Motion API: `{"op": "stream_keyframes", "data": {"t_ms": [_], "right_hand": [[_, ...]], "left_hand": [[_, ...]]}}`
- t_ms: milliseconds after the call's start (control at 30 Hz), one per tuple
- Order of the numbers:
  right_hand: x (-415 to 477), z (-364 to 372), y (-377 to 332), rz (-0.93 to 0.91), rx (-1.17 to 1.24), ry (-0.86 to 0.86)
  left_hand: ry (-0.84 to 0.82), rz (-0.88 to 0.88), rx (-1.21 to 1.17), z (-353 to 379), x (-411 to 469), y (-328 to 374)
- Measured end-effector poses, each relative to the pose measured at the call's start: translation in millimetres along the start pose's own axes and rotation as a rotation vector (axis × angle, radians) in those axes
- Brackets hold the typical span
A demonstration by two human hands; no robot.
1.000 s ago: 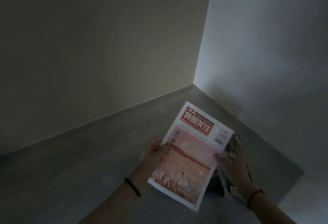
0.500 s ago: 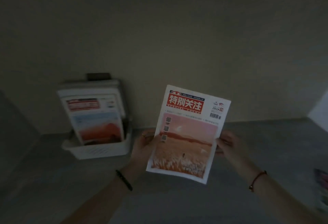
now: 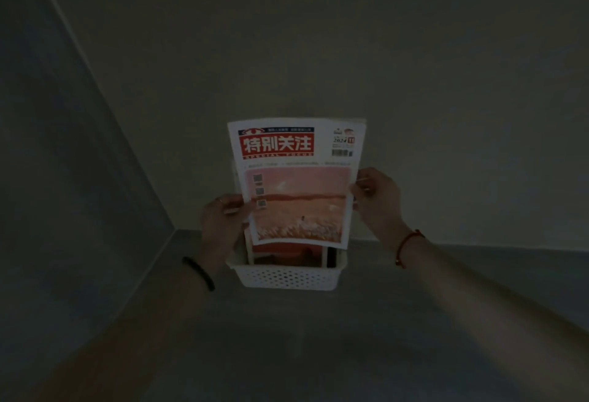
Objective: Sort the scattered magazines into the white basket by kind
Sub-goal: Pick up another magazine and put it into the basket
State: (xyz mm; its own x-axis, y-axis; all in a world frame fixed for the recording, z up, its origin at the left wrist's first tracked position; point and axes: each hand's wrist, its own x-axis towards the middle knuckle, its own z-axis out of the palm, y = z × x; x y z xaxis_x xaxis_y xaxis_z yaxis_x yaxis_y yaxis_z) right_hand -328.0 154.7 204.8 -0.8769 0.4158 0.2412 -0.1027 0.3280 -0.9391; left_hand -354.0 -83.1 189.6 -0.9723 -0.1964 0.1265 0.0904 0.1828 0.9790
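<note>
I hold a magazine (image 3: 298,184) with a white cover, a red title block and a pink landscape picture, upright and facing me. My left hand (image 3: 221,220) grips its lower left edge, and my right hand (image 3: 376,200) pinches its right edge. Directly below and behind it stands the white perforated basket (image 3: 290,277) against the wall. The magazine's bottom edge hangs just above the basket's rim. Inside the basket, part of another magazine with an orange-red cover (image 3: 280,253) shows below the held one; the rest is hidden.
The room is dim. The basket stands on a grey floor (image 3: 318,354) where it meets a beige wall (image 3: 318,51). A second wall (image 3: 63,178) closes the corner on the left.
My view swung left until the basket sat centred. Both hands carried the magazine from beside the basket to right above its opening, upright and squared to it.
</note>
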Motion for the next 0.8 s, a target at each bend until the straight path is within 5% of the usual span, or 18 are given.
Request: {"op": "stream_keyframes", "data": {"t_ms": [533,800], "right_hand": [[-2.2,72.4,85.3,0.143,-0.219,-0.003],[0.2,71.8,93.5,0.184,-0.218,0.016]], "left_hand": [[-0.120,-0.233,0.127,-1.0,38.0,-91.4],[-0.095,-0.150,0.229,2.2,36.1,-93.4]]}}
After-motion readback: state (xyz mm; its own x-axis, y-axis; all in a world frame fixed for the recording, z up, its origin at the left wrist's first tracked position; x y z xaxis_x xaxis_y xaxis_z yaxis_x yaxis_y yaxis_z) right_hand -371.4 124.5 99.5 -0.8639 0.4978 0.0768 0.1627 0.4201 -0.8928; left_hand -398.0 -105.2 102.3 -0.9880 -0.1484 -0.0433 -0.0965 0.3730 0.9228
